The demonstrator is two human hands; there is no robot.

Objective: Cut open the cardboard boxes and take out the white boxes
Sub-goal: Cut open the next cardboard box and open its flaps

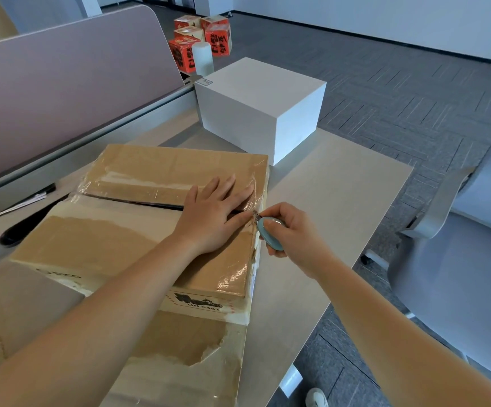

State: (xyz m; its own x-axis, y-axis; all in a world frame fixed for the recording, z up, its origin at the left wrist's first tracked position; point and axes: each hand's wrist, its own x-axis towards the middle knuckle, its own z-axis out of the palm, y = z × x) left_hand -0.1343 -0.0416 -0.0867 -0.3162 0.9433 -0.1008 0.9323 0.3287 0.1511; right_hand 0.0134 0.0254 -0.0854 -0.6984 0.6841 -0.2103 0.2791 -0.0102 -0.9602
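Nearest me lies a flattened cardboard piece (pixel 185 362), set aside under the work. On it sits the cardboard box (pixel 138 230), centre seam partly slit. My left hand (pixel 212 212) presses flat, fingers straight, to hold the flaps still. My right hand (pixel 291 233) grips the blue cutter (pixel 270 232), tip at the taped right end of the seam. Beyond, one white box (pixel 256 107) stands clear on the desk (pixel 341 186).

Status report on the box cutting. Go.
Left hand flat on the cardboard box, pinning its top. Right hand grips the blue cutter, blade at the seam's right end. One white box on the desk. Fingertips near the blade.
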